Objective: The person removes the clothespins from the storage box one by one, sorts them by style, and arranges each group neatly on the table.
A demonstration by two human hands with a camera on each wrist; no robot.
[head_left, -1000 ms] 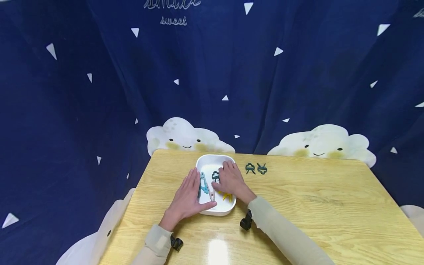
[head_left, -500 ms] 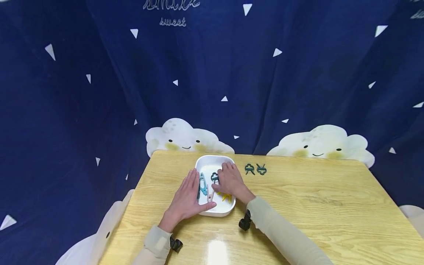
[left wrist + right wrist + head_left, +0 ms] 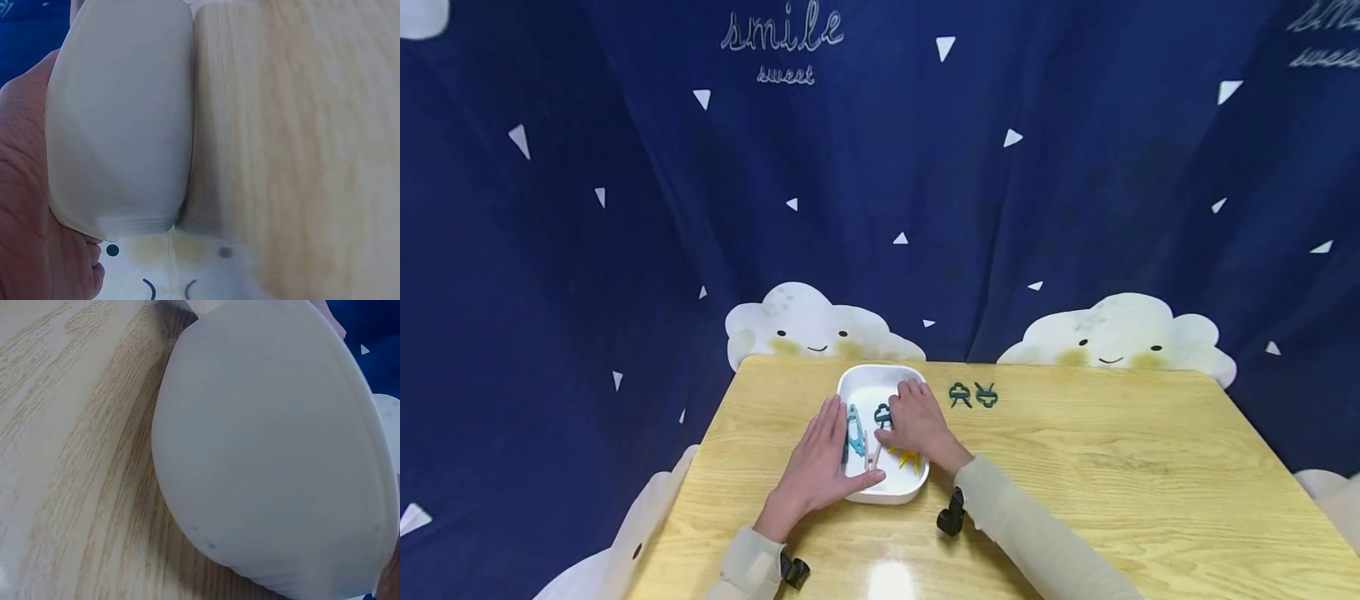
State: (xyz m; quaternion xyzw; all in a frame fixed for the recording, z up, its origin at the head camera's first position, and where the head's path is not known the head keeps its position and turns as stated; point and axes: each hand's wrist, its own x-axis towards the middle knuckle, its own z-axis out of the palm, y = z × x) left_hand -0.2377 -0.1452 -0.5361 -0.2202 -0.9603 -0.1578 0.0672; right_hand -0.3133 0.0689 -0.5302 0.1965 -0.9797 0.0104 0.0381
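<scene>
White tray (image 3: 867,387) set on a wooden counter (image 3: 1075,467), rim touched by the straight-fingered left hand (image 3: 815,461), green clip (image 3: 882,413) partly covered by the right hand (image 3: 917,422), its grip unclear.

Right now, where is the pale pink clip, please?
In the head view, the pale pink clip is inside the white tray, between the light blue clip on the left and the yellow piece on the right.

The left hand (image 3: 815,460) has its fingers straight and close together, with its thumb sticking out. The right hand (image 3: 917,422) has bent fingers. Both arms (image 3: 1037,525) reach forward.
</scene>
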